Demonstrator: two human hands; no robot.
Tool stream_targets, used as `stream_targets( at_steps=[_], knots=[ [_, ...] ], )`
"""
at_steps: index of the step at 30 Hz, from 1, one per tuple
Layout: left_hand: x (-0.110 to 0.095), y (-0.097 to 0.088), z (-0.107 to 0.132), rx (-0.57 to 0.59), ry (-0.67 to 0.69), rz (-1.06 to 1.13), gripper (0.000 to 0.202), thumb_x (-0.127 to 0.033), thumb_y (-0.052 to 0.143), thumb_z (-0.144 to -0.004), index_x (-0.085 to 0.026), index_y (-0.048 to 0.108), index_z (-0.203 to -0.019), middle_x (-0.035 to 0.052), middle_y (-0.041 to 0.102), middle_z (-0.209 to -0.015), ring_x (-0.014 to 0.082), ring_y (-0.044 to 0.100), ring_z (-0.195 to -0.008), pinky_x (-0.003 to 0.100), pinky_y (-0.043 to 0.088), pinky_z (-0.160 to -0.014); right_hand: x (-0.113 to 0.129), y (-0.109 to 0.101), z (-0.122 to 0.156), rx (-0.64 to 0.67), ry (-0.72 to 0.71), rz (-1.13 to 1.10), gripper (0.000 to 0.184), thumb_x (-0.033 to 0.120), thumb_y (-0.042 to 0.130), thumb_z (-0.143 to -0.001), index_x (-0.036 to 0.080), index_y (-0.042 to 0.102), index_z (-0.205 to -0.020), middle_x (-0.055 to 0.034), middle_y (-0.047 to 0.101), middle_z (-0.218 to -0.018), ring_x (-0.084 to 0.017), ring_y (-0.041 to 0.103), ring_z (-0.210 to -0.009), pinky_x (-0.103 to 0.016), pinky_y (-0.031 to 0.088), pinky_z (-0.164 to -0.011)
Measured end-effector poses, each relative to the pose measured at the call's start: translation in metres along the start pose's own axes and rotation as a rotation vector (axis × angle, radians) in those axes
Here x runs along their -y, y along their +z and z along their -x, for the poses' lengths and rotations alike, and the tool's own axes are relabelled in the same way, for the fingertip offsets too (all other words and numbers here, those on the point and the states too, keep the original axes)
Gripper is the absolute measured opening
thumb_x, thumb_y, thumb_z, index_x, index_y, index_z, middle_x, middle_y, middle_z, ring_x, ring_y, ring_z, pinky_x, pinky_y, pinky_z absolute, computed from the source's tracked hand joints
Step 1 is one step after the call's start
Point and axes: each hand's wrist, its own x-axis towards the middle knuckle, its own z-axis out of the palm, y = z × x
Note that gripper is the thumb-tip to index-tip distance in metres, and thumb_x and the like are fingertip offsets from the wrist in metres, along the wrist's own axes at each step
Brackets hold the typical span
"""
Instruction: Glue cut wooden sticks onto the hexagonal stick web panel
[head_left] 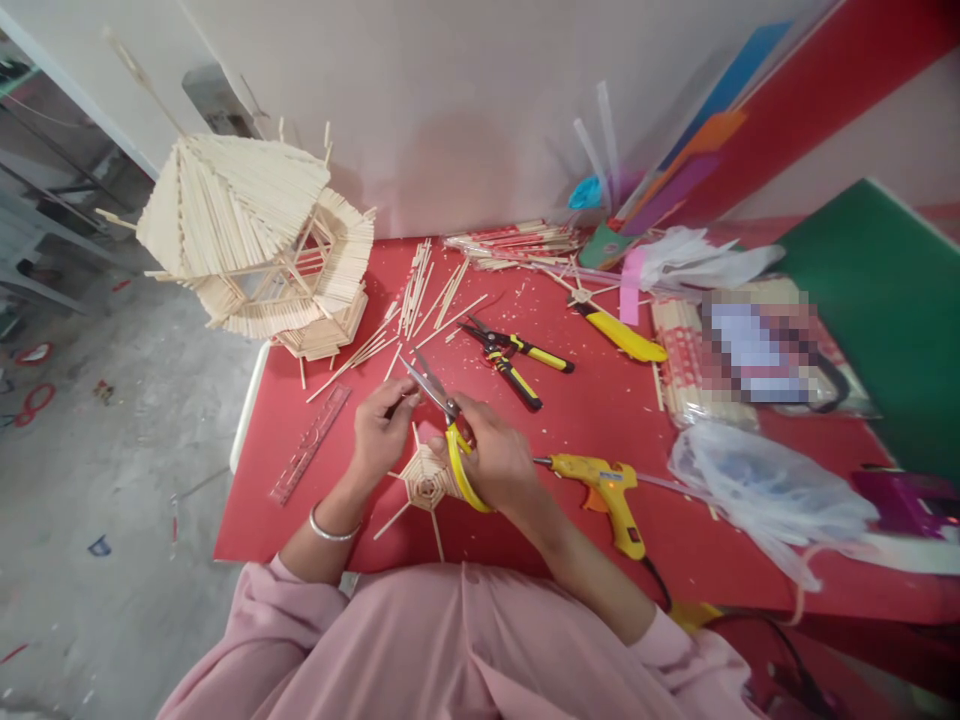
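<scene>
Head view: your right hand grips scissors — left hand pinched shut beside the blades. Web woven, spokes untrimmed.

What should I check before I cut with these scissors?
1. Grip on the scissors: the right hand is closed around the yellow handles. Ok.
2. Left hand clear of the blades: its fingers sit right against them. Not ok.
3. Blades open enough: the gap between them is too small to see. Cannot tell.
4. Web-shaped stick piece settled: it lies flat on the table between the hands. Ok.
5. Glue gun out of the way: its nozzle points at the right wrist, close by. Not ok.
</scene>
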Motion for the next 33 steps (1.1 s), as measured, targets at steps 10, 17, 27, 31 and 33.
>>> stream_targets(
  at_steps=[10,17,27,31,33],
  knots=[
    [0.001,0.001,0.000,-0.025,0.096,-0.009,0.016,-0.029,0.066,-0.092,-0.021,0.080,-0.091,0.0048,0.075,-0.085,0.0152,0.068,-0.076,0.027,0.055,-0.070,-0.003,0.008,-0.004,0.036,0.043,-0.069,0.042,0.054,0.055,-0.094,0.022,0.066,-0.119,-0.0036,0.069,-0.084,-0.018,0.062,-0.070,-0.028,0.044,-0.067],
    [0.003,0.000,0.001,-0.007,-0.014,-0.008,0.020,-0.034,0.066,-0.091,-0.021,0.080,-0.095,0.0053,0.075,-0.085,0.0162,0.068,-0.077,0.028,0.056,-0.071,-0.001,0.008,-0.005,0.039,0.032,-0.008,0.042,0.055,0.050,-0.097,0.022,0.065,-0.118,-0.0058,0.072,-0.085,-0.020,0.065,-0.074,-0.028,0.043,-0.066],
    [0.012,0.000,0.002,0.027,-0.141,0.087,0.026,-0.038,0.071,-0.086,-0.019,0.081,-0.101,0.0057,0.074,-0.086,0.0150,0.065,-0.074,0.028,0.054,-0.067,-0.004,0.009,-0.006,0.078,0.056,0.029,0.041,0.056,0.049,-0.097,0.023,0.066,-0.115,-0.0081,0.076,-0.090,-0.023,0.071,-0.081,-0.028,0.042,-0.066],
    [0.014,0.000,0.001,0.036,-0.159,0.126,0.029,-0.040,0.072,-0.085,-0.020,0.081,-0.104,0.0044,0.073,-0.083,0.0126,0.060,-0.066,0.026,0.052,-0.062,-0.006,0.012,-0.003,0.080,0.099,-0.044,0.044,0.058,0.045,-0.097,0.022,0.066,-0.111,-0.0057,0.073,-0.078,-0.021,0.068,-0.069,-0.027,0.041,-0.062],
    [0.014,0.000,0.001,0.032,-0.174,0.142,0.031,-0.039,0.073,-0.084,-0.020,0.080,-0.107,0.0040,0.073,-0.082,0.0116,0.058,-0.064,0.026,0.051,-0.060,-0.005,0.011,-0.002,0.061,0.126,-0.067,0.046,0.059,0.044,-0.097,0.021,0.067,-0.111,-0.0043,0.070,-0.070,-0.019,0.064,-0.062,-0.027,0.040,-0.059]
  ],
)
